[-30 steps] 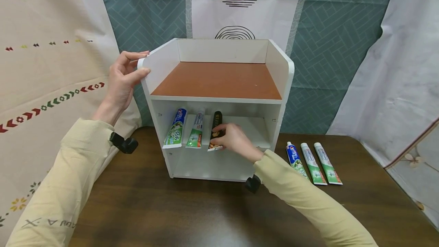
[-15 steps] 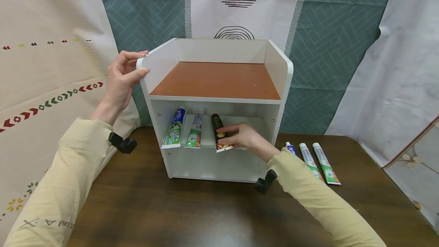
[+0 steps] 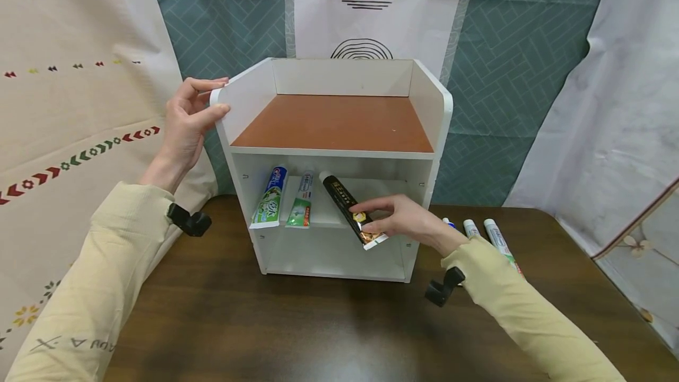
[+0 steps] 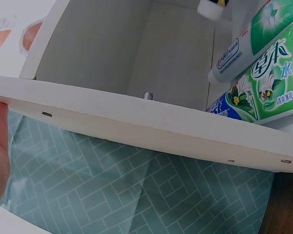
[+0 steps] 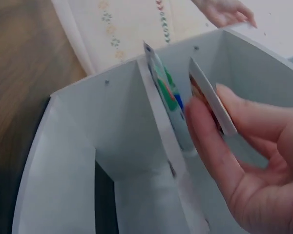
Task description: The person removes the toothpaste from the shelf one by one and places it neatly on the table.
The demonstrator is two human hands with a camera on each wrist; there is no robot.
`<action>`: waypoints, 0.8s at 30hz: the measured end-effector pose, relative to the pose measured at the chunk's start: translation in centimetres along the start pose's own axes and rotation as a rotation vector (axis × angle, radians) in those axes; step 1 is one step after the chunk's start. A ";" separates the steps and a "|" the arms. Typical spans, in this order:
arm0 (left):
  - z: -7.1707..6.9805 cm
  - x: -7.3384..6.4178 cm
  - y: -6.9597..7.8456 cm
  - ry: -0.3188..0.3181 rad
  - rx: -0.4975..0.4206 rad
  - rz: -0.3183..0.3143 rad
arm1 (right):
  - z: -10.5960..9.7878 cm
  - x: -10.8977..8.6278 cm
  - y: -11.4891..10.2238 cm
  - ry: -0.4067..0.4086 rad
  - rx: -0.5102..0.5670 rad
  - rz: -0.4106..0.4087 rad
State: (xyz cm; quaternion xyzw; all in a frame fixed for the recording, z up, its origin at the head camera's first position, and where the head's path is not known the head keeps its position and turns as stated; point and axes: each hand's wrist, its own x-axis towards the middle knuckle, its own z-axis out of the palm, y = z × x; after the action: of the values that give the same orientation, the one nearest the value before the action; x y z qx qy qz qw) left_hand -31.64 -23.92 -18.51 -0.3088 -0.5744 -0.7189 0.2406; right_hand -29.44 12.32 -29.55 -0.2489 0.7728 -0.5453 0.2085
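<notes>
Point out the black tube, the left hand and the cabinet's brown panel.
Black tube [image 3: 343, 199]: head view, middle of its printed body.
Left hand [image 3: 187, 117]: head view, middle of the hand.
Brown panel [image 3: 334, 124]: head view, middle of its upper surface.

In the head view, the right sleeve [image 3: 522, 305] hides nearly all of the blue toothpaste tube [image 3: 450, 224] and the lower parts of two white-and-green tubes [image 3: 498, 237]. The right hand [image 3: 405, 221] covers part of the black toothpaste tube [image 3: 342, 198] — its smallest print is illegible. The white cabinet [image 3: 331, 151] conceals some fingertips of the left hand [image 3: 185, 122], mostly cropped in the left wrist view.
</notes>
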 end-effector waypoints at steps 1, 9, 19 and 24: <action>0.0 0.0 0.0 0.000 0.000 0.000 | -0.4 -0.2 0.1 -0.034 0.012 -0.002; 0.0 0.0 0.1 -0.001 0.003 -0.005 | -2.8 -0.9 0.6 -0.270 0.008 -0.049; -0.1 0.0 0.0 0.000 0.005 -0.008 | -3.7 -1.6 1.1 -0.580 -0.059 -0.076; -0.1 0.0 0.0 0.002 0.015 -0.008 | -4.6 -2.0 1.3 -0.702 -0.118 -0.086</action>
State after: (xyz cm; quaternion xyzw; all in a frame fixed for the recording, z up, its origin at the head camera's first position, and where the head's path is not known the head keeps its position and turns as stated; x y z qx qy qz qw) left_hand -31.69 -24.00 -18.54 -0.3038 -0.5808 -0.7159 0.2406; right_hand -30.79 17.30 -29.19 -0.4651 0.6730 -0.3890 0.4234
